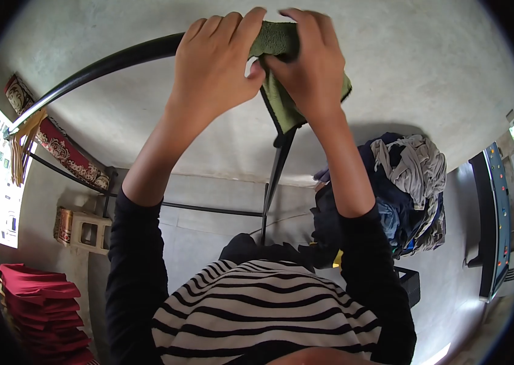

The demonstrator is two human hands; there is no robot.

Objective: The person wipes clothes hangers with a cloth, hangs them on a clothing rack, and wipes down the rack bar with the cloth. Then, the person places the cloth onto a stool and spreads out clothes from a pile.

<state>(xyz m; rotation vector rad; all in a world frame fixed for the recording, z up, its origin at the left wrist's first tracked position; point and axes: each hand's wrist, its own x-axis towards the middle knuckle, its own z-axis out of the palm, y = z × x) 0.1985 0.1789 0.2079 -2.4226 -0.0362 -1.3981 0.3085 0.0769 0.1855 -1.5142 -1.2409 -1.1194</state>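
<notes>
A dark rail (117, 58) curves across the top of the view, with a green cloth (275, 39) edged in black folded over its right end. My left hand (217, 58) is closed round the rail just left of the cloth, its thumb tip apart from the index finger. On the cloth, my right hand (315, 64) has its thumb below and its fingers over the top. The cloth's lower corner hangs down behind my right wrist. Part of the rail is hidden by the hands and cloth.
A dark upright post (278, 170) and a lower crossbar (214, 209) belong to the stand. Piled clothes (412, 170) are at the right. Wooden hangers (23, 143) hang at the rail's left end. Red garments (41, 304) are at lower left, near a concrete block (90, 233).
</notes>
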